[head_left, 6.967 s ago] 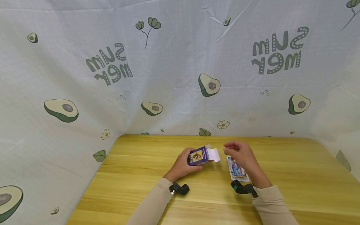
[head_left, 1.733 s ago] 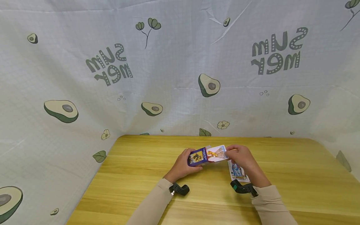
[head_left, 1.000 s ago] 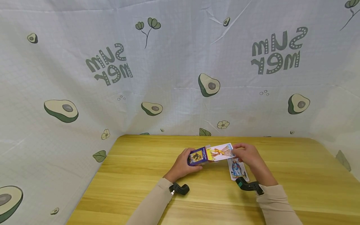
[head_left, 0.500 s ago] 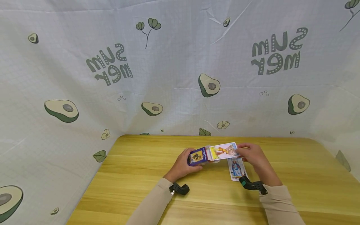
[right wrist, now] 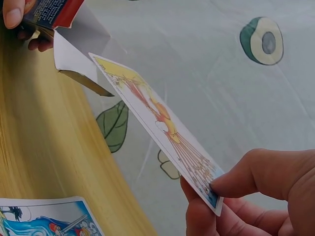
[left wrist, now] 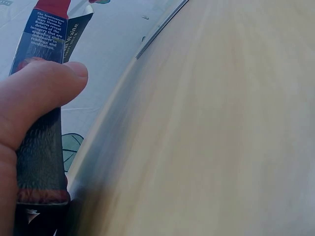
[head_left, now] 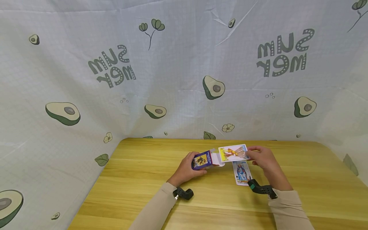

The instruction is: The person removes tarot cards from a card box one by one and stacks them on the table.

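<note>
My left hand (head_left: 187, 167) grips a purple tarot card box (head_left: 201, 160), its open end and white flap facing right. In the left wrist view the thumb presses along the printed side of the box (left wrist: 42, 147). Between thumb and fingers, my right hand (head_left: 263, 159) pinches the end of a tarot card (head_left: 233, 153) showing a figure carrying a bundle of rods. This card is out of the box, just past the flap (right wrist: 74, 61) in the right wrist view. Below it, a second tarot card (head_left: 241, 173) with a blue-robed figure lies face up on the table.
The wooden table (head_left: 138, 191) reaches back to a white curtain (head_left: 178, 64) printed with avocados and leaves. Each wrist wears a black camera band, the right one (head_left: 261, 189) overlapping the corner of the lying card in the head view.
The right hand, first beside the box with nothing in it, has gripped the rod card and drawn it rightward out of the box. The left hand and box have stayed put.
</note>
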Available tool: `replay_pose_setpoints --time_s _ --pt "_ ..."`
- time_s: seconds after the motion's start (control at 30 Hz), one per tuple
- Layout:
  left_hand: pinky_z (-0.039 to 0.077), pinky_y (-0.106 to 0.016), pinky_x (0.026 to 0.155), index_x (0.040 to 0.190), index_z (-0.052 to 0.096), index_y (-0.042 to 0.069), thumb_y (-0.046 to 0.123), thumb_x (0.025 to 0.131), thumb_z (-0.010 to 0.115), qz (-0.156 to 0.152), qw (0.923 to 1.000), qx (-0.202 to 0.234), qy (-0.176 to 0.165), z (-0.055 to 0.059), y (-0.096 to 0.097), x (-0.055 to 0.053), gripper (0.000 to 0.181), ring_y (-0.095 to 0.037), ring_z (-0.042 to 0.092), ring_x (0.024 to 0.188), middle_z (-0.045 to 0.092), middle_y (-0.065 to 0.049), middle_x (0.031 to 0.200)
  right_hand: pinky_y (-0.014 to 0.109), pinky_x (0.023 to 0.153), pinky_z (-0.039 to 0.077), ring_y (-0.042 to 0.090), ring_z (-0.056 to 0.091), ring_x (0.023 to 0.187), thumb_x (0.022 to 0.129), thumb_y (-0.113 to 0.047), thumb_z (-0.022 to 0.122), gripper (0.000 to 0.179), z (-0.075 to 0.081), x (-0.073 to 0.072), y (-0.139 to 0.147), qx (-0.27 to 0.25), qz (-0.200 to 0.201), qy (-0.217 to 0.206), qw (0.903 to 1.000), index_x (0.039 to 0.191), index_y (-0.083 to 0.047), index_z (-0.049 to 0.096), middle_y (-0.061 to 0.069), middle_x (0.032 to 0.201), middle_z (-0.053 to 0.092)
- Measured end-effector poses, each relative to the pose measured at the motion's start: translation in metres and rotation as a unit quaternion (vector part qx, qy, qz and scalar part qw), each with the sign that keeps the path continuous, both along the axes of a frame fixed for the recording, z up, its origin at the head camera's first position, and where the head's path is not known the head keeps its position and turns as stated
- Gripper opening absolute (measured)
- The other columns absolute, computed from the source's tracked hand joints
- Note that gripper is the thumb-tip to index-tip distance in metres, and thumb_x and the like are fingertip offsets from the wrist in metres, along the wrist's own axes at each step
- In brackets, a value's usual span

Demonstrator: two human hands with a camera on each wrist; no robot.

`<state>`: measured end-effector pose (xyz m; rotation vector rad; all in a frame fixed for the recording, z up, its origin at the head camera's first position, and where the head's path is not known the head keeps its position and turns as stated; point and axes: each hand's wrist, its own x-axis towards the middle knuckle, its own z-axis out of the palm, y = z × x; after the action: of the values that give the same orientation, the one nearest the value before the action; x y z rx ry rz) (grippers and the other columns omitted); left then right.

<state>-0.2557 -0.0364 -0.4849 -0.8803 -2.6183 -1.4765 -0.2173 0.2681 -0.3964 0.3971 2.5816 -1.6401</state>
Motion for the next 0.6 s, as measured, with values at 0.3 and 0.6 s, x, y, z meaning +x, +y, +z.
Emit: replay_pose_setpoints --time_s 0.3,0.6 --pt "0.046 -0.025 0.085 0.132 0.047 0.016 0.040 0.076 0.081 0.000 1.0000 -0.001 -0.002 -0.001 0.000 0.000 0.070 -0.010 0.053 0.099 0.053 0.002 0.117 0.030 0.069 0.047 0.033 0.053 0.097 0.094 -0.032 0.058 0.049 -0.002 -0.004 0.009 -0.006 -0.013 -0.008 0.9999 0.127 0.005 0.052 0.024 0.122 0.051" --pt "0.046 -0.026 0.085 0.132 0.047 0.016 0.040 0.077 0.081 -0.001 1.0000 0.002 -0.004 -0.001 0.000 0.000 0.069 -0.010 0.053 0.099 0.053 0.001 0.118 0.022 0.065 0.052 0.024 0.057 0.081 0.098 -0.022 0.052 0.044 0.004 0.001 0.006 -0.027 -0.020 0.000 0.9994 0.128 0.009 0.047 0.027 0.120 0.048"
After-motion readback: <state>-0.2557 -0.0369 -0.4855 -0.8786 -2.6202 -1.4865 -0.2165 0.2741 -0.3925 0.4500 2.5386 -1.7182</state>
